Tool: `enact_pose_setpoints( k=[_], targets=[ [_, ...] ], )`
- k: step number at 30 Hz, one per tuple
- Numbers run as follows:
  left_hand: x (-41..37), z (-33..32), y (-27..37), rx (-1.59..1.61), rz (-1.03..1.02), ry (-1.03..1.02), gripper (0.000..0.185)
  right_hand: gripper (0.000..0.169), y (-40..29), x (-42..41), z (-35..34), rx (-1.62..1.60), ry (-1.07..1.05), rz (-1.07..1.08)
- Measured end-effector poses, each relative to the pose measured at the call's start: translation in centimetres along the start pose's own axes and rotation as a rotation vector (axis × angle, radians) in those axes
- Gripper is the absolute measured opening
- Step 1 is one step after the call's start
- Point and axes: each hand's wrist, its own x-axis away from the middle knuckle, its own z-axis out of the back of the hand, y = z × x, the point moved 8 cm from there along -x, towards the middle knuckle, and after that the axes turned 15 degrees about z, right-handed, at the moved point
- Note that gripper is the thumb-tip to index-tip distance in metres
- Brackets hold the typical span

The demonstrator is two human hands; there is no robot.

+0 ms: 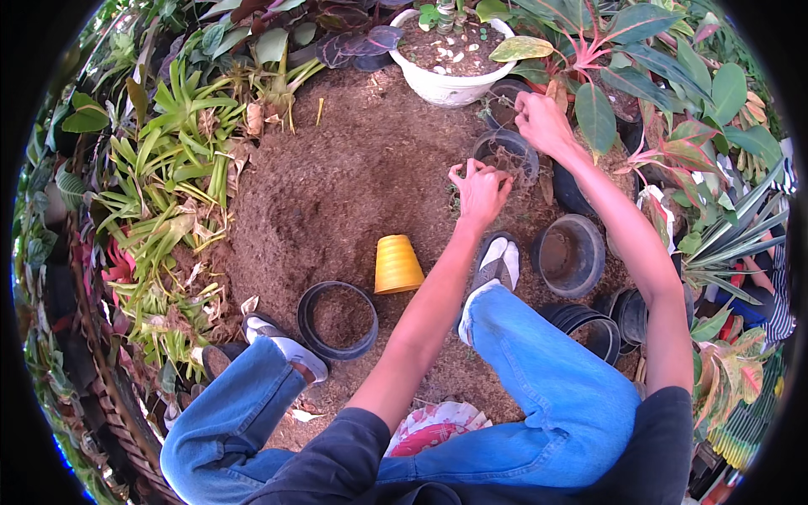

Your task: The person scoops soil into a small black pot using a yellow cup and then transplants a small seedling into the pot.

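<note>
My left hand [481, 189] is at the near rim of a dark plastic pot [530, 154], its fingers bent near a tangle of thin roots or stems [507, 162]. Further up, my right hand [540, 120] pinches a thin wiry plant stem [495, 104] above another dark pot [503, 117]. Whether the left fingers grip the roots cannot be told. Below and left of the hands, a yellow ribbed plastic pot [398, 265] stands upside down on the soil. A black pot [375, 315] holding brown soil is between my feet.
Loose brown soil [353, 164] spreads ahead. A white pot [442, 91] holds a plant. Right are a dark pot [596, 252] and stacked black pots [609, 334]. Green bromeliad-like plants [170, 158] line the left. Part of another person [764, 284] shows at the far right.
</note>
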Motion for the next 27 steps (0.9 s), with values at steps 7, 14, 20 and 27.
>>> enact_pose_setpoints(
  k=[7,14,20,27],
  targets=[
    [-0.3,0.6,0.2,0.006,-0.015,0.008,0.012,0.016,-4.7,1.5,6.2,0.021,0.084,0.051],
    [-0.4,-0.4,-0.1,0.020,0.001,-0.041,0.013,0.018,-4.8,2.3,9.1,0.048,0.216,0.166],
    [-0.4,-0.8,-0.5,-0.005,0.015,-0.072,0.016,0.015,-5.4,2.0,11.7,0.288,0.283,0.317],
    [-0.5,-1.0,-0.4,-0.029,0.053,-0.090,0.014,0.014,-5.2,2.2,15.5,0.386,0.433,0.378]
  ],
)
